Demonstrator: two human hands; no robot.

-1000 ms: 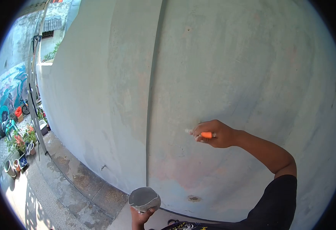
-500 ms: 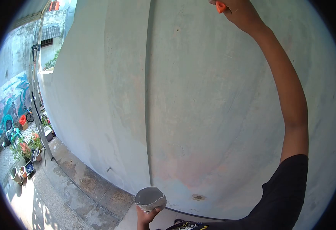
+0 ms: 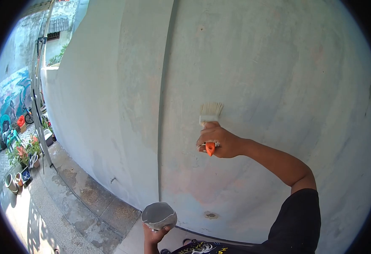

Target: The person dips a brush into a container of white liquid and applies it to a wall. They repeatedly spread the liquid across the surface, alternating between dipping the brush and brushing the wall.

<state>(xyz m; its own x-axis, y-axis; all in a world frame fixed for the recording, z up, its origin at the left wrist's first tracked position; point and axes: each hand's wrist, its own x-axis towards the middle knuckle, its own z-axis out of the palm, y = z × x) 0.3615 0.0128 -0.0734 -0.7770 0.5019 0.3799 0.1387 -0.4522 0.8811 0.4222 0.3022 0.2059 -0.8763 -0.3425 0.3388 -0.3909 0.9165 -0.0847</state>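
My right hand (image 3: 219,139) is closed around a paintbrush (image 3: 211,113) with pale bristles pointing up and an orange handle end showing below the fist. The brush is in front of the pale grey-green wall (image 3: 253,93), to the right of its vertical ridge. Low in the view, my left hand (image 3: 153,234) grips a round grey bowl (image 3: 160,218) from beneath and the side. Whitish smears mark the bowl's outside, and grey shows inside it.
A metal ladder (image 3: 39,97) stands at the left by the wall's end. Potted plants (image 3: 23,152) and a teal chair (image 3: 7,131) are beyond it. A small stub (image 3: 113,180) juts from the lower wall, above a concrete ledge (image 3: 88,190).
My right hand has come down from the top of the wall to its middle, bringing the brush fully into view. The bowl stays in my left hand, slightly further left in view.
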